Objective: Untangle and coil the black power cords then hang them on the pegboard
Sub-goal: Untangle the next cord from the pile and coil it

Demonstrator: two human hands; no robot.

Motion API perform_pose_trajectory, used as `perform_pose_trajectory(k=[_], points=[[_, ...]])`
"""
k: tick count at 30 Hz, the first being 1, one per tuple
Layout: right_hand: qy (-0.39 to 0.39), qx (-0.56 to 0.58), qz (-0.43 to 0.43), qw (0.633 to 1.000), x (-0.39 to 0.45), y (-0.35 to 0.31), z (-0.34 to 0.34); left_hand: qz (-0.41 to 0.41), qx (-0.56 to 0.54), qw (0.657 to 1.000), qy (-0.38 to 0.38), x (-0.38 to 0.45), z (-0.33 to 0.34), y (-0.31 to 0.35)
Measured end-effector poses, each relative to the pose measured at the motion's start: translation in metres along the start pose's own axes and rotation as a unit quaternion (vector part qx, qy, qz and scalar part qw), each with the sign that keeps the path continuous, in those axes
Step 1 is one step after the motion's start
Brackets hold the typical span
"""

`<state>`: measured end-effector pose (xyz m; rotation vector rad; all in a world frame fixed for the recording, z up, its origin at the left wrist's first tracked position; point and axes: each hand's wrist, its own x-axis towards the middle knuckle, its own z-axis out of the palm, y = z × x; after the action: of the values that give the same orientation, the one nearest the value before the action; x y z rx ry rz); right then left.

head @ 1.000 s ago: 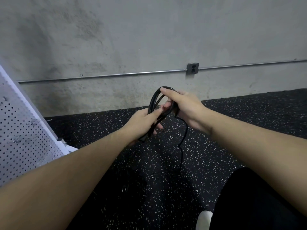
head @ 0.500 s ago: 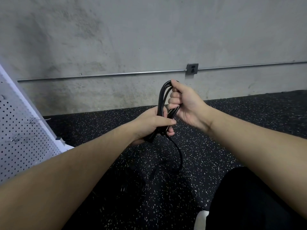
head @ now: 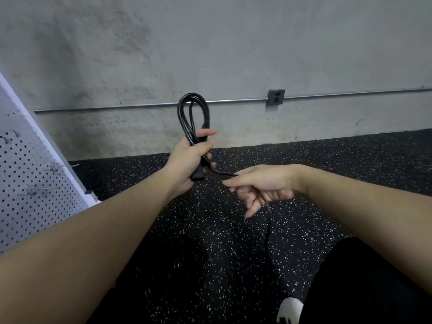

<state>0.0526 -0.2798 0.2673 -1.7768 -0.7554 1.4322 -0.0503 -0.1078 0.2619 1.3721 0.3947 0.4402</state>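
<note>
Left hand (head: 189,157) up in front of the concrete wall (head: 210,47), fingers wrapped tight round the coiled black power cord (head: 193,113), loops standing upright above the fist and a plug end poking out below. Right hand (head: 259,185) sits lower, fingers loosely curled round the trailing strand, which drops toward the speckled floor (head: 327,164). Pegboard (head: 30,174) leans at far left.

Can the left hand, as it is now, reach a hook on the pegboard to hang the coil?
Probably yes. The left hand grips the coil, and nothing shows between it and the pegboard hooks. But the loose tail of the cord runs through the right hand, not yet coiled.
</note>
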Motion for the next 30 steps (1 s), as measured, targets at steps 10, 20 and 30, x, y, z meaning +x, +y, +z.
perform_pose_trajectory(k=[10,20,30], points=[[0.147,-0.076,-0.214,0.963,-0.001,-0.004,-0.002,0.009,0.240,0.970,0.048,0.005,-0.010,-0.010],[0.171,0.069,-0.255,0.949,-0.003,-0.017,-0.002,-0.038,0.252,0.967,-0.025,-0.009,0.000,-0.009],[0.398,0.012,-0.332,0.855,-0.001,-0.022,-0.007,-0.079,0.244,0.958,-0.130,-0.025,0.021,0.003]])
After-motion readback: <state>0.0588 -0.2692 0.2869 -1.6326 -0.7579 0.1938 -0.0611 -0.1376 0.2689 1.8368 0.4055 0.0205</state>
